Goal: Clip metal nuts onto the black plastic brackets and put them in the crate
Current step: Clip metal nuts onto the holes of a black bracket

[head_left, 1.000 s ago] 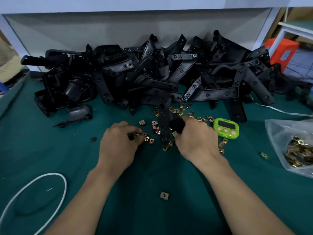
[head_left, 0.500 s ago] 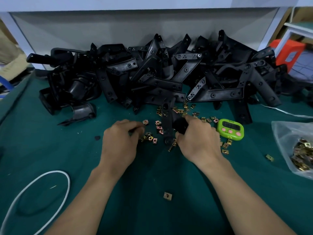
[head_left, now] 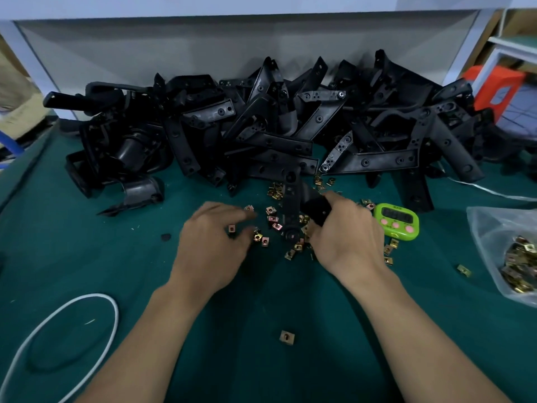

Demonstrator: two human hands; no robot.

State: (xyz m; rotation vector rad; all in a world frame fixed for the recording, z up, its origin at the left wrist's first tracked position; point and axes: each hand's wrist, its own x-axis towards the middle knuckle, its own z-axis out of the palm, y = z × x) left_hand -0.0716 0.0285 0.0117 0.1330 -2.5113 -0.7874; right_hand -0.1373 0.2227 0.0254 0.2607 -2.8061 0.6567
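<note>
On the green mat (head_left: 87,257), just before the bracket pile (head_left: 261,126), I have my right hand (head_left: 345,237) closed round one bracket (head_left: 292,207), its lower end resting among the loose nuts (head_left: 273,219). My left hand (head_left: 212,245) hovers over them with fingers spread and a nut (head_left: 231,228) showing at the fingertips; whether it is pinched I cannot tell. I judge this the nut-picking step: next I must secure one nut and line it up with the bracket's edge. At right a clear bag (head_left: 494,228) holds more nuts. No crate is in view
</note>
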